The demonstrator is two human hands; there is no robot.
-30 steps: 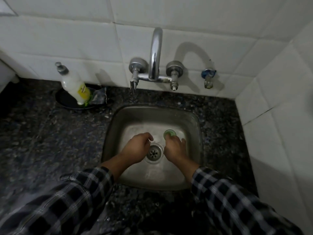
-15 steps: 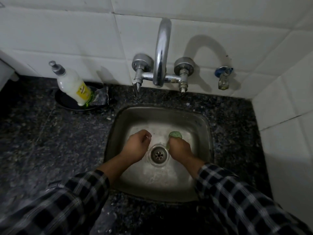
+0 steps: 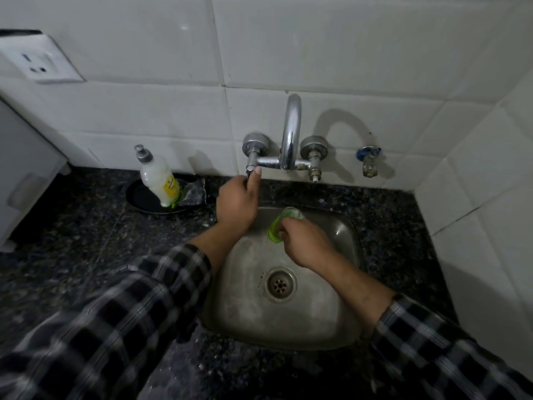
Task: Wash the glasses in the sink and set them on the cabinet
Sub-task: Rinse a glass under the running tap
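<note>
Your left hand (image 3: 237,201) is up at the back of the sink (image 3: 340,327), fingers curled around the left tap handle (image 3: 251,163), thumb tip pressed against it right under the chrome knob. So that hand is closed on the handle, not spread.

Your right hand (image 3: 302,243) is lower and further right, over the back part of the basin. It's wrapped around a green glass (image 3: 279,228). The glass sticks out of your fist on the left side, tilted, with its far end pointing up toward the spout (image 3: 291,131) and its near end showing as a green edge just left of your knuckles. Fingers are closed on it, so most of the glass is hidden in your grip. It's held above the basin, roughly below the spout and just to the right of your left wrist, close but not touching as far as I can see. The drain (image 3: 279,284) sits nearer to you, below the right hand.

Off to the left on the dark counter (image 3: 72,241), there's a soap bottle (image 3: 157,176) leaning in a black dish (image 3: 144,197), well away from both hands. I can't make out any water running.
</note>
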